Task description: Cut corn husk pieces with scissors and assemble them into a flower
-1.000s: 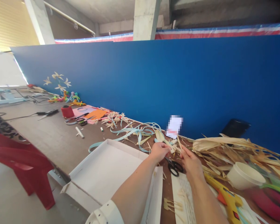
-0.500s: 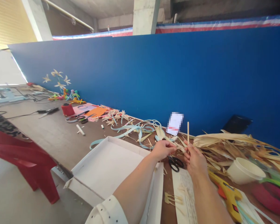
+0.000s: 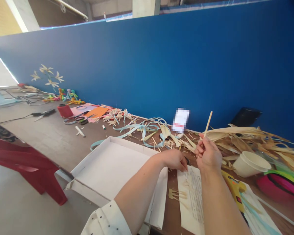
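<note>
My right hand (image 3: 209,153) is closed around a thin pale stick (image 3: 208,124), which stands up from the fingers at a slight tilt. To its left, my left hand (image 3: 176,159) reaches down with its fingers pressed together at the top end of a printed paper sheet (image 3: 189,204). What those fingers hold, if anything, is hidden. Just behind them peeks a bit of black scissors (image 3: 187,160). Small pale husk pieces (image 3: 177,194) lie across the sheet's left edge.
A white box lid (image 3: 117,163) lies left of my arms. Dried corn husks (image 3: 247,140), a cream cup (image 3: 251,164) and a yellow glue gun (image 3: 235,187) are on the right. Blue ribbon (image 3: 143,130) and a phone (image 3: 180,120) are near the blue partition (image 3: 161,65). A red chair (image 3: 26,166) stands left.
My left hand has moved down and away from my right hand, toward the paper, covering most of the scissors. The stick in my right hand now leans right. The view has shifted slightly.
</note>
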Motion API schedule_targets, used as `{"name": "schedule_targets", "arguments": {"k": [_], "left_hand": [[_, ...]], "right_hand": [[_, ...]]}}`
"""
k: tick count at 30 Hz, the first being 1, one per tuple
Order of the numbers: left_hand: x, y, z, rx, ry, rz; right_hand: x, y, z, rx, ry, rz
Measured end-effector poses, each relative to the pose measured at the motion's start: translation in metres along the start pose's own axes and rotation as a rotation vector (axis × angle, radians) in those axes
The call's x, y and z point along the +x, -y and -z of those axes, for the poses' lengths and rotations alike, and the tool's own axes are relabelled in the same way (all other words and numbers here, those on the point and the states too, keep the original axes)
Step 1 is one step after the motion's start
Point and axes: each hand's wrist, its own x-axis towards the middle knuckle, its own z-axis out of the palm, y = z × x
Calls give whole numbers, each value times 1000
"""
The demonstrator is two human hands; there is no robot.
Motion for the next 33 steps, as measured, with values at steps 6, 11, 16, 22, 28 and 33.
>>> {"name": "schedule_targets", "arguments": {"k": [6,11,16,22,28,33], "left_hand": [[0,-3,-4,36,-60,-18],[2,-17,-5,113,4,-29],[5,-29,-12,170,176,-70],[7,-25,-15,146,193,-73],[4,-15,-3,17,186,-20],[3,0,-1,-420,140,113]], "right_hand": [[1,8,-8,-24,-56,-100],[9,6,-7,-11,-81,-213],[12,-2,-4,-10,-87,-255],[9,-10,0,-16,-104,-281],[6,-6,1,-32,-96,-280],[-1,8,0,-82,-57,-240]]}}
